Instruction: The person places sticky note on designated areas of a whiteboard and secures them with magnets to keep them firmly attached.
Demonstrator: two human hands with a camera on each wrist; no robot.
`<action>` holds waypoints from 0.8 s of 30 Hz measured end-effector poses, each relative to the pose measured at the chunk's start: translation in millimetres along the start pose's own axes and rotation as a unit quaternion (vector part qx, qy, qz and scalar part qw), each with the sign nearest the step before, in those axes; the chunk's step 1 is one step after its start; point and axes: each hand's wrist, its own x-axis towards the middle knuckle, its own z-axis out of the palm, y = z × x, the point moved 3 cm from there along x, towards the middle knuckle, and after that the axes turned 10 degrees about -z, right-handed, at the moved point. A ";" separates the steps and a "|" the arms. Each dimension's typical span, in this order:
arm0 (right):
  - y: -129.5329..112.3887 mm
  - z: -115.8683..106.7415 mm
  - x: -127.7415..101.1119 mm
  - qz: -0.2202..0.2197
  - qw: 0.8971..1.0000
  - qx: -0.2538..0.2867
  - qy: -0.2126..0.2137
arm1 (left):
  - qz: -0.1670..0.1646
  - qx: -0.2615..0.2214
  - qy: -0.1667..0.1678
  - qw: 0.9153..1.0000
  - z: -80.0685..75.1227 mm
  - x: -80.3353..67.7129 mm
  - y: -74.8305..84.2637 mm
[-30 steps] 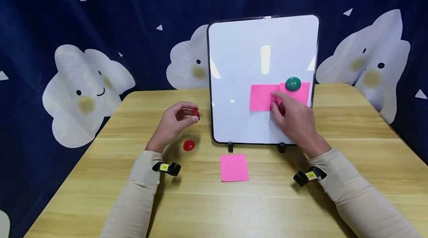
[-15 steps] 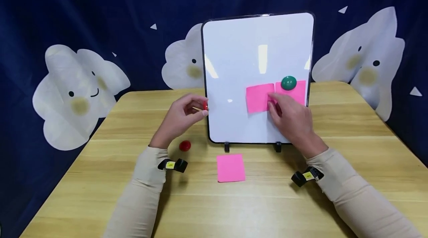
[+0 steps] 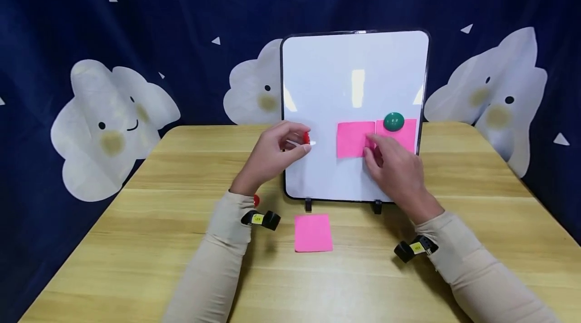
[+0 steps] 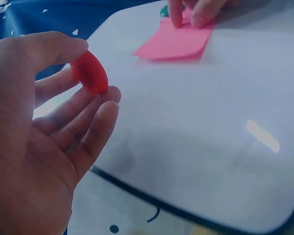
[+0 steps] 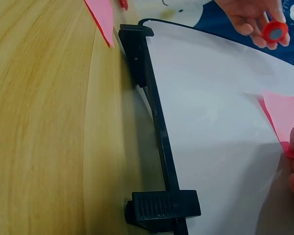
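Note:
My left hand (image 3: 271, 154) pinches a round red magnet (image 4: 90, 73) between thumb and fingers, in front of the left part of the whiteboard (image 3: 324, 81). Its grey back disc shows in the right wrist view. With thumb and index finger, my right hand (image 3: 399, 166) holds a pink sticky note (image 3: 351, 140) by its right side against the board. The note's lower edge stands off the surface in the left wrist view. Just right of it, a second pink note (image 3: 409, 133) is on the board under a green round magnet (image 3: 394, 121), partly covered by my right hand.
Another pink note (image 3: 313, 233) lies on the wooden table (image 3: 354, 282) before the board. A second red magnet (image 3: 256, 200) is mostly hidden behind my left wrist. Black feet (image 3: 378, 207) hold up the board. A dark blue cloud-patterned curtain (image 3: 195, 5) hangs behind.
My left hand has moved right with the red magnet, from beside the board to in front of it. The note in my right hand tilted, then came level again.

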 end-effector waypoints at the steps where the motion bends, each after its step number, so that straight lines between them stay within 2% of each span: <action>1: 0.0 -0.3 -0.6 0.002 1.000 -0.002 0.000 | 0.004 -0.001 0.001 1.000 1.9 1.9 2.1; 14: 0.0 0.2 -2.4 0.002 1.000 -0.004 0.001 | 0.042 0.039 0.016 0.998 25.4 11.9 14.2; 19: 0.4 -1.5 -1.2 0.005 1.000 -0.005 -0.004 | 0.092 0.054 0.041 0.993 33.5 15.4 18.5; 24: 0.6 -1.8 -2.8 0.009 1.000 -0.003 -0.010 | 0.147 0.098 0.065 0.982 44.8 18.5 20.6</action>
